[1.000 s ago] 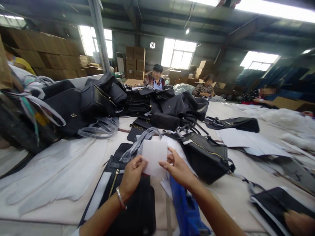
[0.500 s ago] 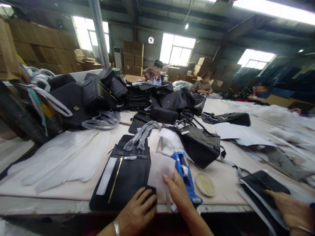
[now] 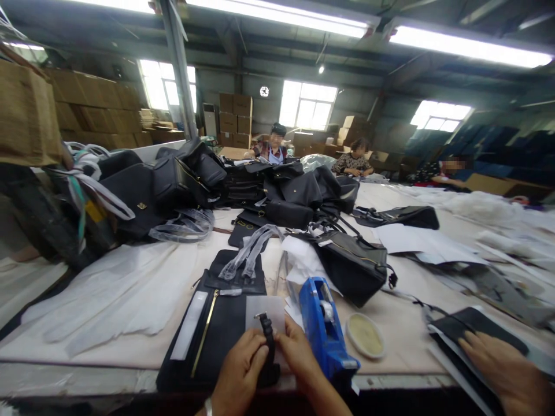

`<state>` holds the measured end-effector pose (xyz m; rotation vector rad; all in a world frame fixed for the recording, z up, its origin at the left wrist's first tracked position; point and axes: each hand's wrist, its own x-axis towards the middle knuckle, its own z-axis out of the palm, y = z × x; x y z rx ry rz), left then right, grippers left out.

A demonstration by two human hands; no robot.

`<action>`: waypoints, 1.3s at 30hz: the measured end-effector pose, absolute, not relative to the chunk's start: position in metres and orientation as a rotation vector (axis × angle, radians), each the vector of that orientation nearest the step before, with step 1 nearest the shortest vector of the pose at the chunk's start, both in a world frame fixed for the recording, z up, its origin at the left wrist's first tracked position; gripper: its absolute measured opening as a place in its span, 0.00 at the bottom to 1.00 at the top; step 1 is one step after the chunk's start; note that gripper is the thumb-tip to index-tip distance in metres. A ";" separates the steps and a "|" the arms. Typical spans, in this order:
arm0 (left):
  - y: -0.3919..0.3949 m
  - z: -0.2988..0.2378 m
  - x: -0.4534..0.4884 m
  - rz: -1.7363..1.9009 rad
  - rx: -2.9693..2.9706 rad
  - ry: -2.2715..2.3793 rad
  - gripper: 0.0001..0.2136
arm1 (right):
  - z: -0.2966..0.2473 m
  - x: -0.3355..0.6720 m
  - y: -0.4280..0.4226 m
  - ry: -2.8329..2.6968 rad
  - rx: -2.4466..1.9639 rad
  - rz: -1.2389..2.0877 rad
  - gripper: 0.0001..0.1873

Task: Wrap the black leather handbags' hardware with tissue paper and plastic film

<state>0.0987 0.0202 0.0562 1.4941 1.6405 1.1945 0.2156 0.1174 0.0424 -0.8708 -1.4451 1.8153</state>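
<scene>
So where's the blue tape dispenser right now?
In the head view, the dispenser stands low, right of centre, near the table's front edge, between the person's right hand and a pale disc.

At the near edge of the surface (image 3: 403, 329), a flat bag (image 3: 234, 341) lies left of centre, a strap (image 3: 267, 335) over its right side between the left hand (image 3: 243, 364) and right hand (image 3: 297, 346). A square sheet (image 3: 255, 306) is behind the strap. Right of the hands stands a tape dispenser (image 3: 316, 323), then a round dish (image 3: 365, 335). Loose sheets (image 3: 117, 300) spread left. Another bag (image 3: 355, 260) lies behind the dispenser; a bag heap (image 3: 286, 190) sits farther back.
</scene>
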 end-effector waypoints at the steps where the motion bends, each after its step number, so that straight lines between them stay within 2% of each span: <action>1: 0.019 0.057 0.101 1.207 1.454 1.646 0.11 | 0.043 0.216 0.117 -1.447 -0.883 1.824 0.18; 6: 0.028 0.055 0.106 1.226 1.406 1.837 0.08 | 0.044 0.219 0.115 -1.441 -0.866 1.846 0.15; 11: 0.040 0.043 0.098 1.365 1.595 2.096 0.06 | 0.043 0.224 0.110 -1.176 -0.705 2.104 0.23; 12: 0.041 0.041 0.096 1.422 1.534 2.116 0.09 | 0.041 0.226 0.110 -1.140 -0.696 2.130 0.24; 15: 0.044 0.037 0.091 1.529 1.110 2.003 0.28 | 0.038 0.231 0.108 -1.103 -0.669 2.188 0.24; 16: 0.045 0.036 0.089 1.499 0.983 1.889 0.30 | 0.037 0.233 0.108 -1.115 -0.660 2.203 0.25; 18: 0.048 0.036 0.085 1.398 0.836 1.623 0.26 | 0.035 0.234 0.108 -1.207 -0.671 2.200 0.25; 21: 0.050 0.037 0.082 1.348 0.738 1.341 0.17 | 0.036 0.234 0.108 -1.485 -0.847 1.903 0.24; 24: 0.050 0.039 0.085 1.391 0.670 1.257 0.17 | 0.040 0.235 0.108 -1.732 -1.124 1.170 0.24; 26: 0.048 0.040 0.088 1.408 0.713 1.274 0.16 | 0.046 0.236 0.107 -1.844 -1.195 0.837 0.18; 27: 0.048 0.040 0.090 1.415 0.755 1.288 0.16 | 0.049 0.237 0.107 -1.896 -1.190 0.790 0.13; 30: 0.046 0.039 0.093 1.417 0.884 1.301 0.17 | 0.060 0.234 0.108 -1.972 -1.135 0.904 0.07; 36: 0.046 0.043 0.087 1.352 1.075 1.334 0.21 | 0.076 0.221 0.114 -1.637 -1.047 1.493 0.09; 39: 0.045 0.048 0.082 1.316 1.161 1.308 0.23 | 0.082 0.218 0.113 -1.519 -0.922 1.601 0.10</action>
